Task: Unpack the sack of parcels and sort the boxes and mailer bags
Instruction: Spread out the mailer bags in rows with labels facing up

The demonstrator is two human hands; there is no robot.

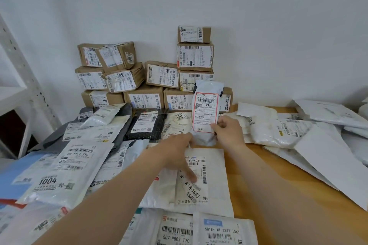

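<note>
Sorting step in hand: right hand [229,131] fingers clamped on an upright white mailer bag [206,113]; left hand [177,153] fingers apart, one touching a flat mailer [211,181] on the counter [258,175]; next move likely requires choosing its pile.

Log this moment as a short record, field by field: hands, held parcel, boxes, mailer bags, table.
held item: small white mailer bag with a red-bordered label, held upright above the table
right hand: right hand pinches the bag's lower right edge
left hand: left hand at the bag's lower left, one finger pointing down at a flat white mailer
boxes: brown cardboard boxes stacked against the white wall
mailer bags: spread flat across the left and front; a loose white pile on the right
table: wooden table, bare strip visible at right
</note>
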